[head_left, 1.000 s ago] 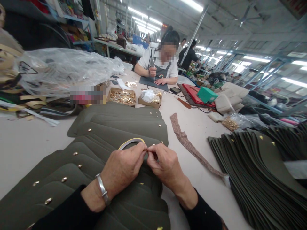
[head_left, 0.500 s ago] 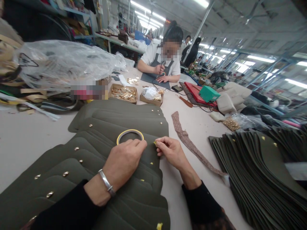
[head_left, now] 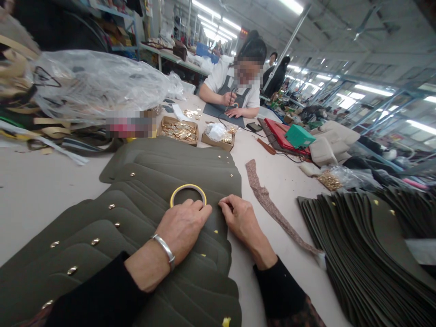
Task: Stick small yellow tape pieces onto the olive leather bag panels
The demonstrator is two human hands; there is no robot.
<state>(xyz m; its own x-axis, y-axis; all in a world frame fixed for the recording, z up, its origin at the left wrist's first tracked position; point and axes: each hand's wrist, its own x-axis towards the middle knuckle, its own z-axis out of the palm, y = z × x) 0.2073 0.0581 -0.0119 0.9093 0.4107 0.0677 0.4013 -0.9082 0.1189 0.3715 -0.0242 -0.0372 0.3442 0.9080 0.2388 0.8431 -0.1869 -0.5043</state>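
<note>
Table [head_left: 41, 190] under olive panels [head_left: 177, 177], both hands flat and unclenched, beneath workshop strip lights [head_left: 218, 20].

table [head_left: 41, 190] pale | fanned olive panels [head_left: 177, 168] | right: stacked olive panels [head_left: 368, 236] | patterned strip [head_left: 269, 204] | hardware boxes [head_left: 179, 131]

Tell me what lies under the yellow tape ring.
The yellow tape ring lies on overlapping olive green leather panels; the left hand covers its near edge. What lies beneath the panels is hidden.

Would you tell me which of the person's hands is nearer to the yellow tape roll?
Left. The left hand touches the yellow tape roll at its near edge; the right hand presses the panel beside it.
</note>
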